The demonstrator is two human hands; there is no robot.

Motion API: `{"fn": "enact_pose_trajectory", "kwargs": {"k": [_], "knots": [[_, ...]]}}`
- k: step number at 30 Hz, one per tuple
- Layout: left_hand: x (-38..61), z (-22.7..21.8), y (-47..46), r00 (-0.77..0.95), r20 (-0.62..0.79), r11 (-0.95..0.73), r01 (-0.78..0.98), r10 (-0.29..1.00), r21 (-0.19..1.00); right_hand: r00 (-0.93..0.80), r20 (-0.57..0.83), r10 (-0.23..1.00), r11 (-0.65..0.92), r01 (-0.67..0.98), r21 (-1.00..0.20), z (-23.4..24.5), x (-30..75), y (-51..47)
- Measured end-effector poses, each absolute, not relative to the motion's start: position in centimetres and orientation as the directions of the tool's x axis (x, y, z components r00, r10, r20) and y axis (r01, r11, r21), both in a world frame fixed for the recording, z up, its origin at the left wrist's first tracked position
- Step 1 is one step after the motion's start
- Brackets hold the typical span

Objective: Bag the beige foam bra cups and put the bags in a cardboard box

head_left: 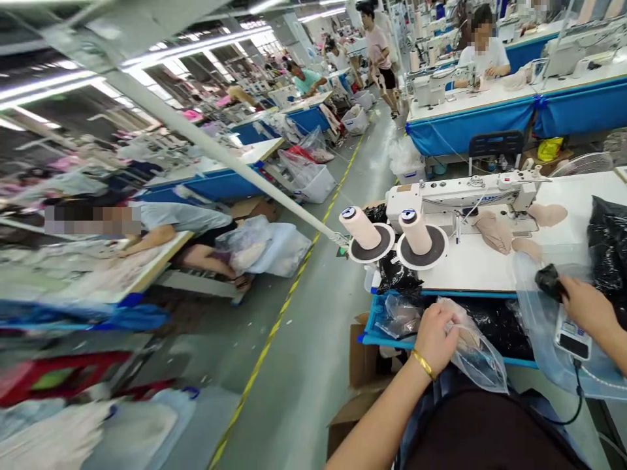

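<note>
My left hand [437,333], with a gold bracelet at its wrist, is closed on a clear plastic bag [482,362] at my lap. Something beige shows inside that bag. At the right, my right hand [585,303] grips a small crumpled black plastic bundle [548,282] above a translucent plastic sheet or bin [531,313]. Just below that hand lies a small device with a screen [573,339] and a black cable. Beige fabric pieces [492,232] rest on the white table by the sewing machine [470,192].
Two thread cones [361,227] stand on the table's left end, near a slanted white pole [220,150]. Under the tabletop hangs a blue-edged cloth tray [386,333] with black plastic. A large black bag [607,241] sits at right. Co-workers sit at other tables beyond the aisle [294,365].
</note>
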State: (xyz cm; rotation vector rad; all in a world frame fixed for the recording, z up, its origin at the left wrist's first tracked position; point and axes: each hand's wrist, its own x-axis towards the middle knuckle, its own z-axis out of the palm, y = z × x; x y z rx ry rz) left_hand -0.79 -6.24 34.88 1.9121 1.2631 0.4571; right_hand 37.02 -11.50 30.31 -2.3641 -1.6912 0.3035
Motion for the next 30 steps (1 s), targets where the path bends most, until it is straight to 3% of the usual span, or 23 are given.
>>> {"fn": "enact_pose_trajectory", "kwargs": {"k": [3, 5, 7, 9, 12, 15, 18, 20, 23, 25, 30], "knots": [[0.0, 34.7, -6.0, 0.378, -0.099, -0.16, 0.596, 0.92, 0.787, 0.257, -0.035, 0.966, -0.242, 0.847, -0.472, 32.8, 34.6, -13.5], [0.7, 34.4, -5.8, 0.35, -0.081, -0.145, 0.573, 0.933, 0.806, 0.143, 0.008, 0.99, -0.096, 0.704, -0.703, 34.6, 31.5, -15.6], [1.2, 34.1, -5.5, 0.33, -0.061, -0.138, 0.546, 0.942, 0.827, -0.01, 0.032, 0.999, 0.031, 0.616, -0.787, 35.6, 27.7, -17.4], [1.3, 33.9, -5.2, 0.315, -0.043, -0.133, 0.516, 0.948, 0.846, -0.108, 0.003, 0.994, 0.072, 0.642, -0.763, 35.6, 24.3, -18.4], [0.9, 33.7, -4.7, 0.28, -0.018, -0.125, 0.482, 0.96, 0.867, -0.177, -0.143, 0.974, 0.05, 0.781, -0.622, 34.4, 21.4, -18.0], [0.7, 34.1, -4.7, 0.253, 0.016, -0.136, 0.461, 0.967, 0.877, -0.165, -0.317, 0.934, 0.018, 0.908, -0.418, 34.0, 20.7, -16.6], [1.2, 34.8, -5.2, 0.305, 0.069, -0.203, 0.432, 0.95, 0.879, -0.083, -0.399, 0.913, -0.022, 0.967, -0.252, 35.2, 20.1, -14.8], [1.5, 35.6, -5.5, 0.361, 0.107, -0.258, 0.404, 0.927, 0.877, -0.074, -0.378, 0.923, -0.039, 0.959, -0.282, 36.3, 19.1, -13.8], [1.4, 36.7, -5.2, 0.346, 0.152, -0.285, 0.373, 0.926, 0.883, -0.121, -0.265, 0.957, -0.045, 0.838, -0.543, 36.5, 17.1, -13.0], [1.1, 36.9, -5.1, 0.298, 0.167, -0.271, 0.356, 0.94, 0.894, -0.161, -0.213, 0.964, -0.015, 0.765, -0.644, 35.2, 16.2, -12.8], [0.5, 35.1, -6.9, 0.511, 0.271, -0.449, 0.265, 0.816, 0.853, -0.171, -0.35, 0.921, -0.063, 0.821, -0.568, 30.9, 16.3, -11.8]]}}
